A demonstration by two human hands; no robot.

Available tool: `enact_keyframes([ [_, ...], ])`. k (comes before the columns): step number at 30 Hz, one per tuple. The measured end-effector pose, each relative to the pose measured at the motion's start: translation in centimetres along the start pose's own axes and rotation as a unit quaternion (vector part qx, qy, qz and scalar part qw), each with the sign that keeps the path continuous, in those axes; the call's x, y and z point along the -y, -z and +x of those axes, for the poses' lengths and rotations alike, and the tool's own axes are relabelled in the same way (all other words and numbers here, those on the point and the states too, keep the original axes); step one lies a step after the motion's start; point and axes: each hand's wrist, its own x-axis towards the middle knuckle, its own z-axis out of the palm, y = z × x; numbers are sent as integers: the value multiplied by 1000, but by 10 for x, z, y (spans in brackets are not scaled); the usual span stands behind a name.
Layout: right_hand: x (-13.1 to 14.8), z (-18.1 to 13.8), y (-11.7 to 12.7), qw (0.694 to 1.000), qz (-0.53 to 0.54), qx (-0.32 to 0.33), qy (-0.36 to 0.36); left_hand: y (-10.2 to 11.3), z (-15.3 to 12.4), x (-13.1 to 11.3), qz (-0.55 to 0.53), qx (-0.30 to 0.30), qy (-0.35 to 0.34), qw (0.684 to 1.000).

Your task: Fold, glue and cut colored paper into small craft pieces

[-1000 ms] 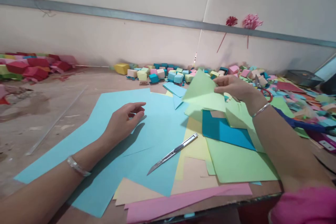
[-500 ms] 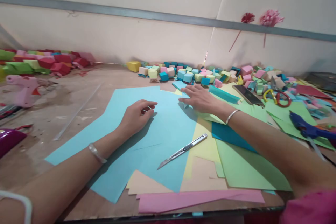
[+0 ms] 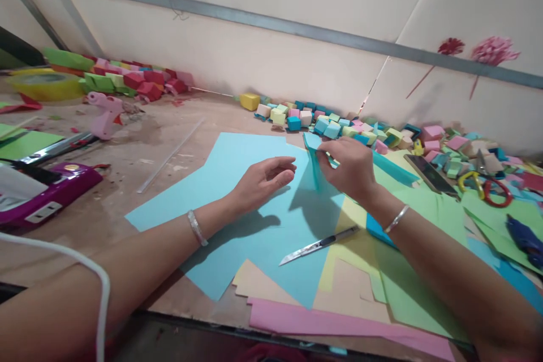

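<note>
My right hand is raised above the blue paper, its fingertips pinched on a small teal paper piece that hangs down, blurred. My left hand hovers over the large light-blue sheet with thumb and fingers apart and nothing between them. In front of both hands lies a slim utility knife, blade out and pointing toward the lower left. Beneath the right forearm are green paper sheets and a yellow sheet.
Small folded paper boxes line the wall. On the right are a phone, scissors and a blue glue gun. To the left sit a pink glue gun, a clear ruler and a purple power strip with a white cable.
My right hand has lifted from the paper and closed on the teal piece. My left hand stays open over the sheet. The camera has turned left.
</note>
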Motion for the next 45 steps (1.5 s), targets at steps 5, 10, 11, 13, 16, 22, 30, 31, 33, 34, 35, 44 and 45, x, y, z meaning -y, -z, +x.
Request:
enact_keyframes([
  [5,45,2,12,992,-53,-17,114,-8,-8,-14,-7,16,1,1000],
  [10,43,7,18,995,45,3,90,-5,-5,-13,112,-23,-126,985],
  [11,39,8,18,995,75,7,64,-3,-3,-13,121,-29,-145,982],
  [13,33,9,19,993,119,10,19,-1,-1,-12,134,-49,-151,978],
  [16,29,10,20,991,129,2,-23,2,1,-14,124,-96,-107,982],
  [22,21,10,20,991,112,49,-52,9,5,-11,53,-175,-16,983],
  [30,5,15,30,929,298,1,-219,13,4,-23,90,-267,-15,959],
  [31,4,16,30,909,338,-1,-242,12,4,-25,80,-267,-11,960],
  [33,3,15,26,866,410,3,-287,12,4,-28,51,-266,11,962],
  [34,3,15,24,844,437,4,-311,12,5,-27,32,-266,24,963],
  [35,3,13,20,823,459,4,-335,11,6,-27,14,-263,36,964],
  [44,-15,12,2,776,489,1,-398,17,13,-12,-46,-250,125,959],
  [45,-24,14,8,787,483,0,-383,20,14,-10,-43,-260,131,956],
])
